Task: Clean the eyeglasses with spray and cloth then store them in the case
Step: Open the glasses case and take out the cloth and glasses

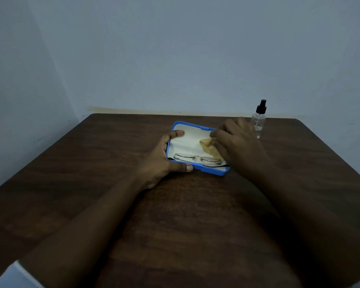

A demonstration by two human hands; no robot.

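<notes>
The eyeglasses (197,160) are thin silver wire-rims with clear lenses. They're lying folded along the near side of the open case (196,126), lenses facing up. The case is a flat blue plastic box with a plain white lining, sitting around the middle of a dark brown wooden table (112,163).

The left hand (162,161) is clamped round the left end of the case, thumb on the near wall and a finger hooked over the far side onto the lining. The right hand (237,142) has its fingers bunched on a crumpled yellow cloth (208,145) inside the case, just behind the right lens.

The lighting is pretty dim. The right hand covers the right end of the case and part of the cloth, so I can't tell how much cloth is under it. One dark temple tip pokes out at the right. A clear spray bottle (258,121) with a black pump top stands upright behind that hand, its lower part partly blocked by the knuckles. It's near the far edge, in front of a pale wall (175,59).
</notes>
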